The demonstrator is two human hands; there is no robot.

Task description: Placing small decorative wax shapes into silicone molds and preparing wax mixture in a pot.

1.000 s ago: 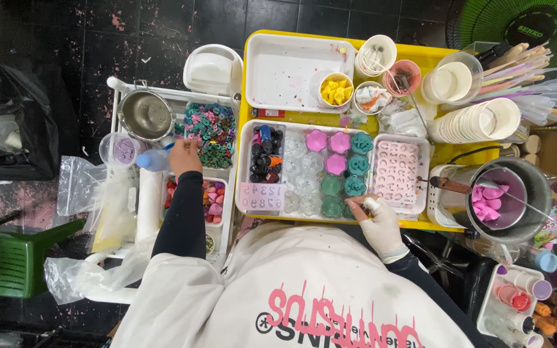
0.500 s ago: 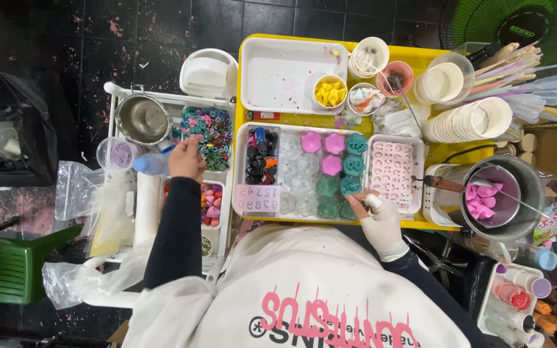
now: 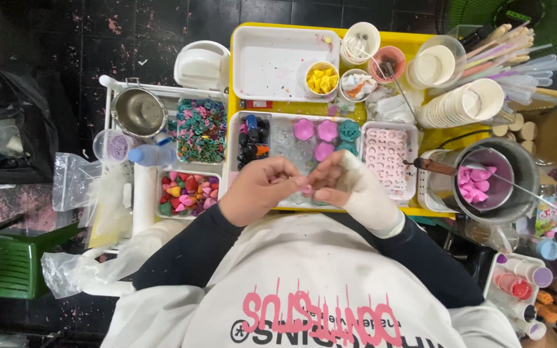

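My left hand and my right hand, which wears a white glove, meet in front of my chest over the near edge of a clear mould tray. Between the fingertips of both hands sits a small pink piece. The tray holds pink and teal flower shapes and dark pieces at its left end. A pink mould lies in a white tray to the right.
A yellow table carries a white tray, cups with yellow pieces, stacked paper cups and a pot with pink shapes. To the left are bins of coloured shapes and a metal bowl.
My left hand has come back from the bin of coloured shapes on the left. Both hands have drawn together over the tray's near edge, pinching a small pink piece.
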